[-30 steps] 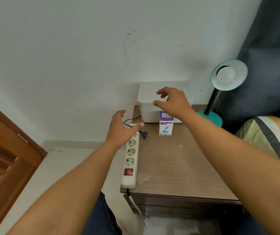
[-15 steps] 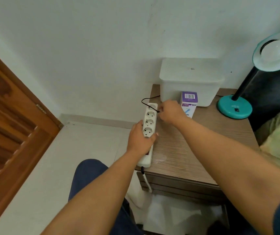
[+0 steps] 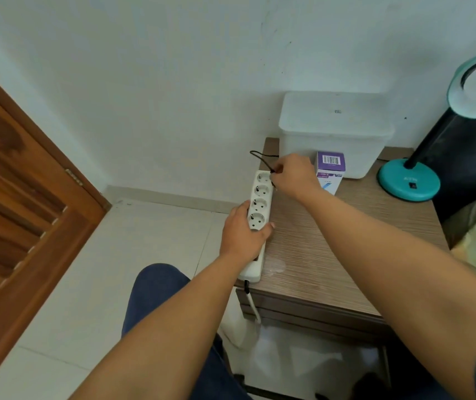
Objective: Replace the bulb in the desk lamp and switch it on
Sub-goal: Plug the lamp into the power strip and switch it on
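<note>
Here is the brown wood-grain worktop, pushed up against the white wall. Along its left edge lies a white four-socket power strip, one end just over the front lip. At the back stands a white lidded plastic box, a purple-and-white bulb carton touching its front. At the right sits the teal round lamp base.

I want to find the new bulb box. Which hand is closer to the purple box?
Right. The right hand is just beside the purple box, holding the black plug. The left hand is farther away, gripping the power strip.
</note>
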